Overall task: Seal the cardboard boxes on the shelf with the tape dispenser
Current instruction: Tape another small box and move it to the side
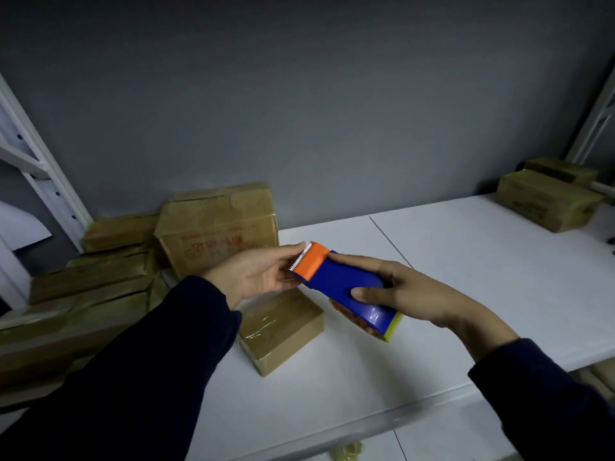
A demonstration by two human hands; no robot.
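The right hand (pixel 399 289) grips the blue body of the tape dispenser (pixel 346 286), thumb on its near face and fingers curled over its far edge. The left hand (pixel 263 271) pinches the orange cutter head at the serrated blade, thumb above and fingers beneath. The dispenser is held above the white shelf (pixel 449 261), over a small taped cardboard box (pixel 283 331). A large cardboard box (pixel 219 227) stands behind it. Stacked boxes (pixel 90 294) lie at left. Two more boxes (pixel 545 201) sit far right.
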